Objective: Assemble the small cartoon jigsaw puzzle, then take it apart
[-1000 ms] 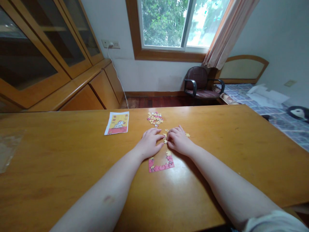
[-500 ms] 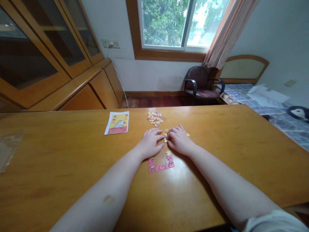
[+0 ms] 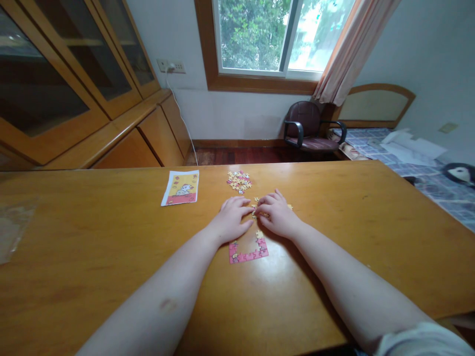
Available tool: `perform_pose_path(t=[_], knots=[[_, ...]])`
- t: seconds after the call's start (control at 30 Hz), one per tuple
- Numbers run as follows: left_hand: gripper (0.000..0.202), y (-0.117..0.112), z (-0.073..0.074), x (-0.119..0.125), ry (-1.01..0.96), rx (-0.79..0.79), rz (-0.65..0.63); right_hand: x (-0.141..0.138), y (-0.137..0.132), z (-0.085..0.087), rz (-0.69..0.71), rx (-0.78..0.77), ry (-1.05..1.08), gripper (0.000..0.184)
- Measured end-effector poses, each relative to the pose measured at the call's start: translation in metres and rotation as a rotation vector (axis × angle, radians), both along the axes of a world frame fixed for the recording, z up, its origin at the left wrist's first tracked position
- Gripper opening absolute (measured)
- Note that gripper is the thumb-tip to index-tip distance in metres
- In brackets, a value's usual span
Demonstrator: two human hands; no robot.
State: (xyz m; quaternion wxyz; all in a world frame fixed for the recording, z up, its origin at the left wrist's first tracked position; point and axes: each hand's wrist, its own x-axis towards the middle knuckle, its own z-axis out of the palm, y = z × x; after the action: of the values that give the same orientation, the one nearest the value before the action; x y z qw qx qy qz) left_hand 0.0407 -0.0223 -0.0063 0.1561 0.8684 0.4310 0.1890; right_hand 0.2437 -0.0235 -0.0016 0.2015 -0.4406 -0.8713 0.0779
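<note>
Left grip (image 3: 230, 220), fingers parted, and right grip (image 3: 276, 213), curled, sit close together at loose puzzle pieces (image 3: 254, 214); whether either pinches one, I cannot tell. Nearer on the tabletop (image 3: 111, 232) lies a pink puzzle border (image 3: 248, 257); beyond, a piece heap (image 3: 239, 182); leftward, a card (image 3: 181, 188) printed with a pale animal.

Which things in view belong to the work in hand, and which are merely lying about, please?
Belong to the work:
- partly joined puzzle
- loose pieces near the right hand
- far heap of pieces
- picture card, probably the guide

Apparently unrelated:
- clear plastic
- dark chair
</note>
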Motion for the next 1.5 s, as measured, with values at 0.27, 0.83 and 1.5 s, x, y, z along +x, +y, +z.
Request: perform_pose_path(t=[0.27,0.83,1.5], knots=[[0.037,0.0001,-0.0009,-0.0005,0.010,-0.007,0.002,0.0011,0.0008,-0.0010,0.027,-0.009,0.019,0.016],[0.037,0.0008,-0.0006,0.0001,0.010,0.004,-0.007,0.0006,0.0020,-0.0003,0.034,-0.017,0.022,0.014],[0.036,0.0009,-0.0003,-0.0001,0.021,0.010,0.001,0.0065,0.0035,0.0036,0.022,-0.043,0.011,0.012]])
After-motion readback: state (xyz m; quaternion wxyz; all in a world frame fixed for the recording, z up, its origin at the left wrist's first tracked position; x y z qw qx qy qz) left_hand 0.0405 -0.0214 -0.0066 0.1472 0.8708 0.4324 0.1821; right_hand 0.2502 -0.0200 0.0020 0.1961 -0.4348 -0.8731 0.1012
